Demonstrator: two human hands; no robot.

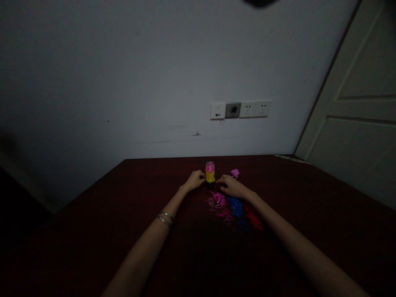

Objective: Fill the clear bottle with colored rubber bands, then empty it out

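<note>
A small clear bottle (210, 173) stands upright near the back of the table, pink in its upper part, yellow below and dark at its base. I cannot tell whether the colours are inside it or wrapped around it. Just left of the bottle, my left hand (195, 180) has its fingers curled in a pinch close to the lower part. On the other side my right hand (230, 185) is closed too, fingertips near the base. Anything in either pinch is too small and dark to make out. Before the right hand lie loose pink bands (220, 200), blue bands (236, 206) and red bands (254, 218).
Behind my right hand sits a small pink object (235, 172). The dark red table (148, 177) meets a pale wall (154, 82) carrying a row of sockets (254, 109). At the right is a panelled door (355, 107). The room is dim.
</note>
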